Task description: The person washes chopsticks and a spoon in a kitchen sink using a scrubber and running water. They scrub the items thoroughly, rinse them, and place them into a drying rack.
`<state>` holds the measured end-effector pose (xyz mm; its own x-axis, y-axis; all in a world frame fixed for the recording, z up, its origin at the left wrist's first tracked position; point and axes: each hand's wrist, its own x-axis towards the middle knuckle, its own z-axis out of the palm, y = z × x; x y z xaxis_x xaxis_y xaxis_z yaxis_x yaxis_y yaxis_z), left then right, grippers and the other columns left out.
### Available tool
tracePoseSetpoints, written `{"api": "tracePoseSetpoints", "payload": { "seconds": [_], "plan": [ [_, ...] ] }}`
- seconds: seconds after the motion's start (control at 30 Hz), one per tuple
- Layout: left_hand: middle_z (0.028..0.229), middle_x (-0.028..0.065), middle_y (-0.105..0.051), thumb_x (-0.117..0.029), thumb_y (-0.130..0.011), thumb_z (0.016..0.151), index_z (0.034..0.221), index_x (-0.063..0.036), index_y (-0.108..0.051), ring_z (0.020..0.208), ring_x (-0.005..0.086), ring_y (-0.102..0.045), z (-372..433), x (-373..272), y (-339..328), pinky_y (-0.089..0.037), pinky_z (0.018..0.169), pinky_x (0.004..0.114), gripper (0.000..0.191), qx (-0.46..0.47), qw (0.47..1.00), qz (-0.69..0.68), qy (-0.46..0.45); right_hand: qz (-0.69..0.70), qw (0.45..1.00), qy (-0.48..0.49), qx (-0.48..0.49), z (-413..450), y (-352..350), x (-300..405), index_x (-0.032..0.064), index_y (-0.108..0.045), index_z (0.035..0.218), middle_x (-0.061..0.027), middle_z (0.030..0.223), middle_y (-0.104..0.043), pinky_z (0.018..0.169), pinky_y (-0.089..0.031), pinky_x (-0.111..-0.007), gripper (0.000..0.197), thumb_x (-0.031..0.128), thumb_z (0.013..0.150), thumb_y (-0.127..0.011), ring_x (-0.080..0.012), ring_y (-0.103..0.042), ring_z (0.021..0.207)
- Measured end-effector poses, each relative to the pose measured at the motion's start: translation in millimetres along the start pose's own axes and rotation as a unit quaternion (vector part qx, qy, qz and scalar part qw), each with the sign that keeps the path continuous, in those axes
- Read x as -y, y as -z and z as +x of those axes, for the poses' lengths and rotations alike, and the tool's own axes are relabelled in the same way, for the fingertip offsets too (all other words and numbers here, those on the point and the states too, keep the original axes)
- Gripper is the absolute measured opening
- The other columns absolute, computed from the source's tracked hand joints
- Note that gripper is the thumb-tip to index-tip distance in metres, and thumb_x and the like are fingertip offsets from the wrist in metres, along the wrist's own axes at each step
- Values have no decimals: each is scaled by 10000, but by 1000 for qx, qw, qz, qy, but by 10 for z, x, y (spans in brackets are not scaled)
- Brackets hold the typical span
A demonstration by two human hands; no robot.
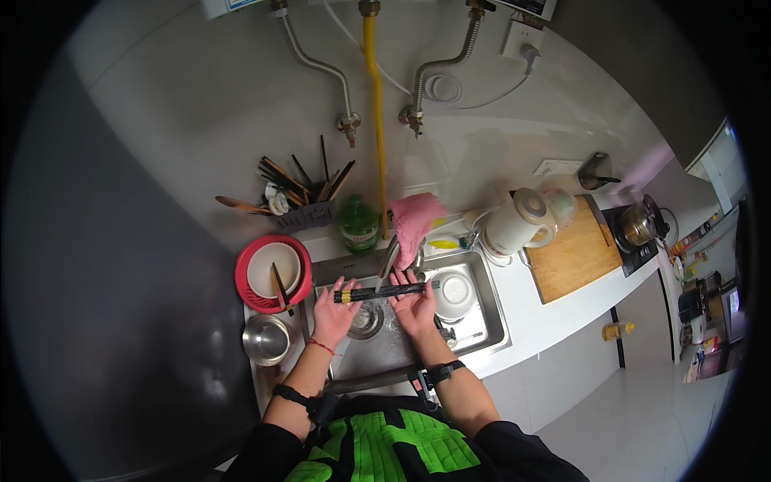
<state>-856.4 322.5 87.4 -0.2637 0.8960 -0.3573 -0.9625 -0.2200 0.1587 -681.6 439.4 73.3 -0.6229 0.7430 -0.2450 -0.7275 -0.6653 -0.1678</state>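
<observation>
Over the steel sink (385,346), a bundle of dark chopsticks (385,292) with gold-coloured ends lies across both upturned palms. My left hand (335,310) supports the gold-banded end, and my right hand (414,302) bears the other end with its thumb over the bundle. Water runs from the faucet (388,259) onto the chopsticks' middle. A pink cloth (414,226) hangs over the faucet. Just right of my right hand, a white bowl (454,295) sits upside down in the sink's right part. The drain strainer (365,320) shows below the bundle.
Left of the sink are a red basket (242,271) holding a white bowl (274,271) with chopsticks across it, and a metal bowl (267,340). Behind stand a grey utensil holder (304,217) and a green bottle (359,226). A kettle (512,226) and a wooden cutting board (569,256) are at right.
</observation>
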Motion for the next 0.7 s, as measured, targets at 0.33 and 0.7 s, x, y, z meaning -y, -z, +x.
{"api": "tracePoseSetpoints", "payload": {
  "seconds": [0.33,0.7],
  "plan": [
    [1398,129,-459,-378,-440,983,1310,-36,-457,1321,281,-404,-398,-469,154,-322,1094,456,474,52,993,16,-102,72,993,-88,-28,148,-89,-771,112,-468,1260,-132,1372,-481,1063,-321,-567,333,320,1018,-376,-325,-419,1310],
    [1519,157,-287,-522,-378,979,1450,-64,-300,1390,293,-289,-289,-237,16,-225,1137,456,662,69,976,168,-122,101,979,-171,-52,-3,-116,-987,42,-501,1207,-178,1306,-538,1058,-378,-502,409,360,1027,-317,-326,-500,1236]
  ]
}}
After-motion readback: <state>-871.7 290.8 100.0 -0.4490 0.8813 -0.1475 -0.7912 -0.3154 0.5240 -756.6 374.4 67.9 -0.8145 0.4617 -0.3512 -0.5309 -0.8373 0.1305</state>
